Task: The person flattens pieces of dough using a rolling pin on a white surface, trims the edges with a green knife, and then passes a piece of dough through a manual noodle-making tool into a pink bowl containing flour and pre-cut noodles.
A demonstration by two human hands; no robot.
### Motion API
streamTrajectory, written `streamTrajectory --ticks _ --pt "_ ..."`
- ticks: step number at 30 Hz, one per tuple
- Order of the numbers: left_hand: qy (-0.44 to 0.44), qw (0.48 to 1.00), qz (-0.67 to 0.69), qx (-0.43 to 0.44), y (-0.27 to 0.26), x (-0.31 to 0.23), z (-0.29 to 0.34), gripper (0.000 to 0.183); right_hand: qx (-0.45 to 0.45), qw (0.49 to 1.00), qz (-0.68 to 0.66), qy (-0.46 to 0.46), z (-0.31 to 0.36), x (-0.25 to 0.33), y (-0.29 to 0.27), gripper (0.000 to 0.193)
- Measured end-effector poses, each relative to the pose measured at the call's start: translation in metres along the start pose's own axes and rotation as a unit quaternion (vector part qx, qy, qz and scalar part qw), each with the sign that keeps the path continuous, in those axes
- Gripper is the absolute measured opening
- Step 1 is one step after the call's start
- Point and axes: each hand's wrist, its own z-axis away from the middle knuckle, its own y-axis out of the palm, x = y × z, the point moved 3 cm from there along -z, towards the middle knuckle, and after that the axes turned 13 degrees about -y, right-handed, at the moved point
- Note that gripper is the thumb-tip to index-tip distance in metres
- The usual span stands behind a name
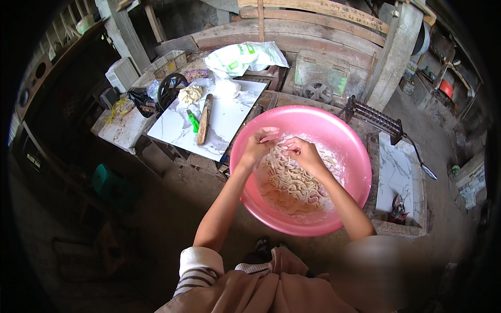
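Note:
A wide pink basin point(355, 156) holds a floury heap of pale dough strands point(296, 183), thick and wavy like noodles. Over the far part of the heap, my left hand point(262, 145) has its fingers bent around a few strands. Close beside it, to the right, my right hand point(303, 154) pinches strands between thumb and fingers. Loose flour dusts the basin's inner wall. Part of what lies between the fingers is hidden by the hands.
Left of the basin, a marbled white board point(172, 127) bears a dough lump point(190, 94), a wooden stick point(205, 121) and a green-handled cutter point(193, 121). A ridged metal roller with a crank point(373, 119) stands at the right rim. Behind lies a white sack point(242, 58).

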Motion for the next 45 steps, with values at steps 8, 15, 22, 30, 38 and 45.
streamTrajectory --ticks 8,15,22,30,38,45 --pt "0.021 0.996 -0.089 0.003 -0.016 0.014 -0.007 0.038 -0.030 0.984 0.163 -0.061 -0.017 -0.007 -0.009 0.017" --pt "0.043 0.997 -0.070 0.008 -0.019 0.013 -0.010 0.037 -0.072 0.938 0.319 -0.112 -0.011 -0.018 -0.004 0.017" --pt "-0.002 0.859 -0.512 0.023 -0.016 0.023 -0.006 0.015 0.196 0.976 0.090 0.041 0.009 -0.019 0.023 0.017" --pt "-0.025 0.726 -0.685 0.058 -0.005 0.075 -0.009 0.039 0.314 0.912 0.264 0.016 0.023 -0.019 0.064 0.018" --pt "0.051 0.757 -0.650 0.028 -0.004 0.064 -0.007 0.032 0.184 0.973 0.136 0.033 0.013 -0.014 0.045 0.014" --pt "0.043 0.891 -0.449 0.043 -0.016 0.038 0.003 0.026 0.080 0.993 -0.081 -0.003 0.008 -0.020 0.024 0.019"
